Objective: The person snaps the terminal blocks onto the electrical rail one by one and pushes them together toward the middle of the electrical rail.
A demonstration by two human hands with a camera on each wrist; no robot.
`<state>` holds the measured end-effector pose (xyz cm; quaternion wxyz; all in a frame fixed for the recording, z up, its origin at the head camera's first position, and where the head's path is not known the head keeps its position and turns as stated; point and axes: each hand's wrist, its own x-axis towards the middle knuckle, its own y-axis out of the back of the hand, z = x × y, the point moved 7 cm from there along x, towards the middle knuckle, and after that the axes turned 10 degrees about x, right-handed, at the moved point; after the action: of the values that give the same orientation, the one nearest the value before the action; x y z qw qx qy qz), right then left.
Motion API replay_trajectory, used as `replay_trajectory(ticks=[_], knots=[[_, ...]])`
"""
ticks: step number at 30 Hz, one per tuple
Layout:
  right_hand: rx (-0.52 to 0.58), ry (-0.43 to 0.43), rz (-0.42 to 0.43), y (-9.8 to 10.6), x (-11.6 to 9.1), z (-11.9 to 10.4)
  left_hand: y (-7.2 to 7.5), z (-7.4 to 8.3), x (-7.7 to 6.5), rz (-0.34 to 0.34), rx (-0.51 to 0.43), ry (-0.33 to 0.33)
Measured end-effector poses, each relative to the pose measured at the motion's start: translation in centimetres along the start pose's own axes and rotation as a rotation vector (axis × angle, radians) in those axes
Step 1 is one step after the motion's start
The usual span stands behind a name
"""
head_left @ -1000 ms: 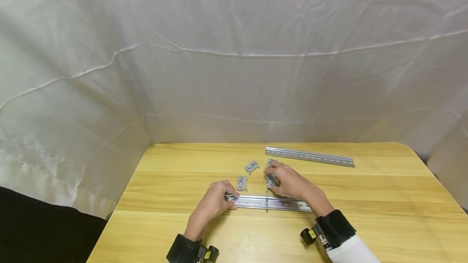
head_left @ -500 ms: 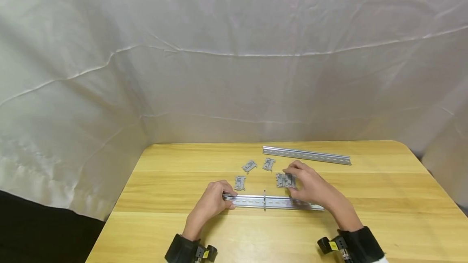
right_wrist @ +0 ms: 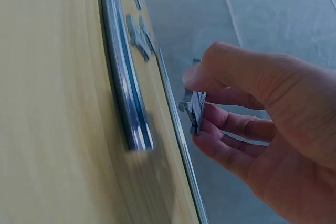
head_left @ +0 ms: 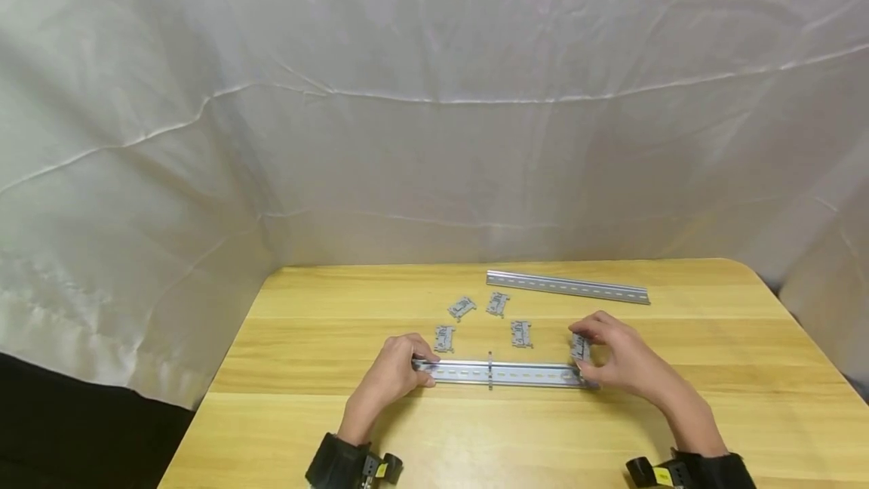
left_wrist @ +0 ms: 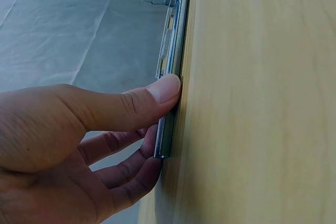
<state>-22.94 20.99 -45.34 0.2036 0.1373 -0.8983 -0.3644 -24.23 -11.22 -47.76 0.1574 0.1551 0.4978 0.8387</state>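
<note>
A slotted metal DIN rail lies across the front of the table. My left hand grips its left end, thumb on the near edge and fingers behind, as the left wrist view shows. One thin grey terminal block stands upright across the rail near its middle. My right hand pinches another grey terminal block between thumb and fingers. In the right wrist view this block is held up off the table, to the side of the rail's right end.
Several loose grey terminal blocks lie flat behind the rail, among them one block closest to the right hand. A second DIN rail lies slantwise at the back of the wooden table. Pale cloth hangs behind.
My right hand has carried its terminal block rightward, from among the loose blocks to the rail's right end. The left hand keeps its grip on the rail's left end.
</note>
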Motion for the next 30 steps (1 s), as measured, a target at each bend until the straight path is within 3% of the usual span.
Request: replay_trajectory(ticks=[10,30], knots=[[0.011,-0.051,-0.002,1.5,-1.6,1.4,-0.1,0.0,0.2,-0.001,0.004,-0.003],[0.105,-0.13,-0.12,1.5,-2.7,2.2,0.0,0.0,0.0,-0.009,-0.022,-0.005]])
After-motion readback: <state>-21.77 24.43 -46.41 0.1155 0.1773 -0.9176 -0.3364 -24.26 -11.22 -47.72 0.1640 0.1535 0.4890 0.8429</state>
